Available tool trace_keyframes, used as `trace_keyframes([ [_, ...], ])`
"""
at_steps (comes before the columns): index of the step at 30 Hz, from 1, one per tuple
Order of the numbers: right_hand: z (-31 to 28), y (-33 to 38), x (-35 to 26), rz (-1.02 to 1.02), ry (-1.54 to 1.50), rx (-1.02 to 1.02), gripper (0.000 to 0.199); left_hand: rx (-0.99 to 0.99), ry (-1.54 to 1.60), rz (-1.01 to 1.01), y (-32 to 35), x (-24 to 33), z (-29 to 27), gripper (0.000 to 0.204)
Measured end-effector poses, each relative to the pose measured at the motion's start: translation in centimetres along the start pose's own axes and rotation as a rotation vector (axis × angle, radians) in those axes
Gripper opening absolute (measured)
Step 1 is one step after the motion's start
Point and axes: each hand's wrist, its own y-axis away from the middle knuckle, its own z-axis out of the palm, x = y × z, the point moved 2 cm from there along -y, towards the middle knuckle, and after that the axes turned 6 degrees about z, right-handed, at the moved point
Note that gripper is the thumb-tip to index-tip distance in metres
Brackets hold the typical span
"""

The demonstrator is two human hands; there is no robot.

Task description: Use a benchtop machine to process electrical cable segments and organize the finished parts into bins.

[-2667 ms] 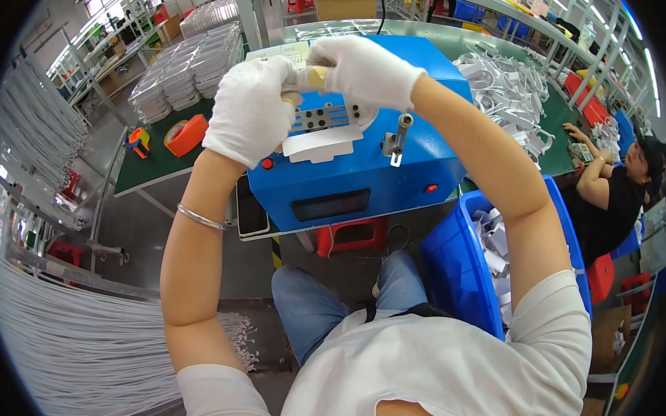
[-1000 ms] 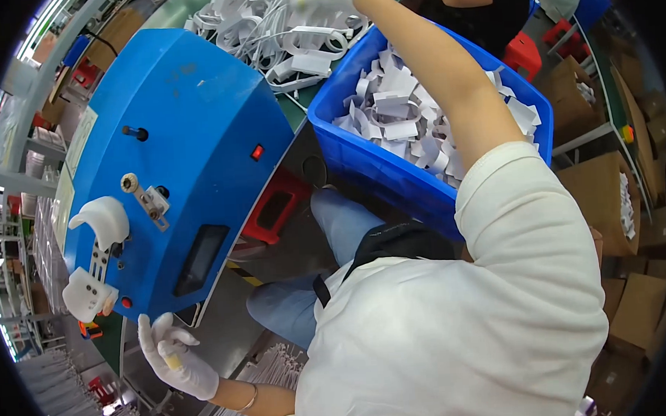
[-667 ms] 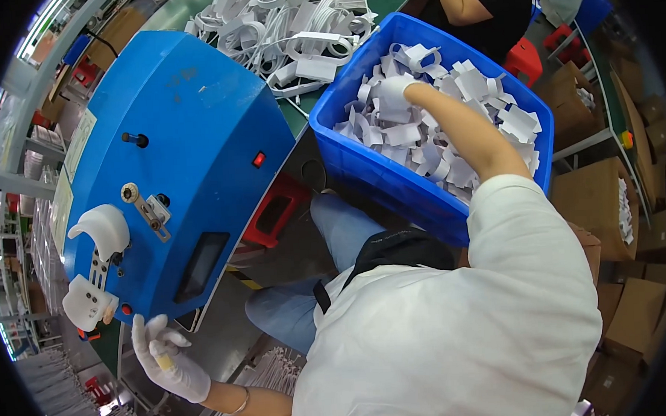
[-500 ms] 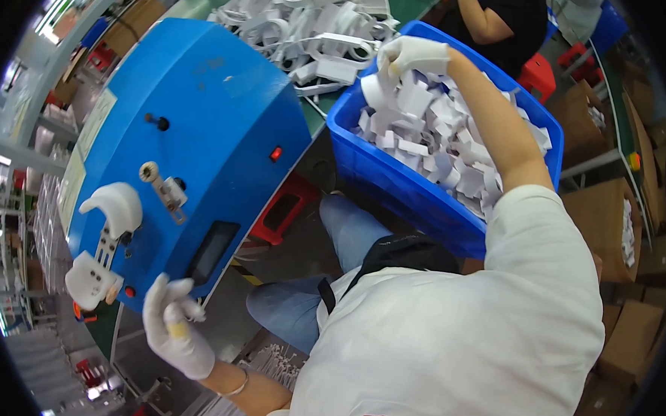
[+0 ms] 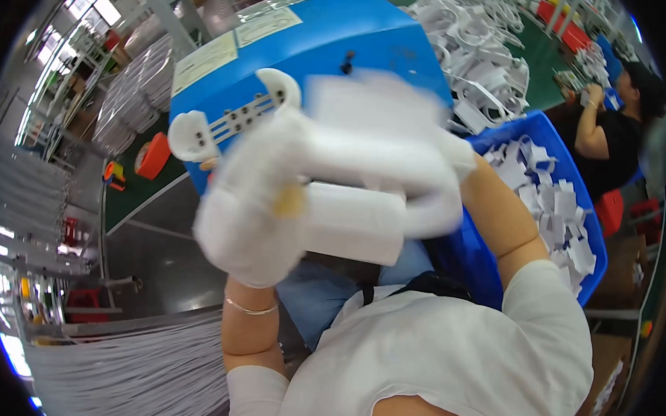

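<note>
A smooth white part [image 5: 356, 220], seemingly plastic, is up close between my two gloved hands, above my lap and in front of the blue machine [image 5: 316, 35]. My left hand [image 5: 247, 212], in a white glove with a yellowish patch, closes on its left end. My right hand [image 5: 451, 160], also gloved, is at the right end and seems to grip it. Motion smears both hands, so single fingers are hard to make out. Behind them is a blurred pale flat shape [image 5: 376, 100]. Left of it, a perforated metal arm with white curved holders [image 5: 192, 136] stands on the machine.
A blue bin [image 5: 596, 269] of small white pieces stands at my right. White curved parts [image 5: 483, 57] lie heaped on the green table behind it. A person [image 5: 608, 133] in black sits at far right. An orange-red tape dispenser [image 5: 152, 156] and white strips [image 5: 130, 369] are at left.
My right hand has left the blue bin and come to the middle with a white part. My left hand has risen from beside the machine to meet it. The view has turned left.
</note>
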Motion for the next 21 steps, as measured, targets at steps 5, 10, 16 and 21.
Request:
trace_keyframes([
  [5, 2.6, -0.7, -7.1, -0.266, 0.232, 0.405, 0.027, 0.018, -0.408, -0.526, -2.6, -3.3, -4.4, 0.02],
  [10, 3.4, -4.7, -7.4, -0.745, 0.754, 0.545, 0.03, 0.002, -0.479, -0.412, -2.2, -5.4, -5.4, 0.023],
  [16, 3.7, -7.4, -6.1, -0.311, 0.424, 0.359, 0.039, 0.071, -0.074, -0.763, 0.0, -8.0, -5.4, 0.026],
  [21, 3.2, -8.1, -6.5, -0.247, 0.307, 0.198, 0.042, 0.312, 0.043, -0.853, 4.3, -7.5, -5.7, 0.036],
])
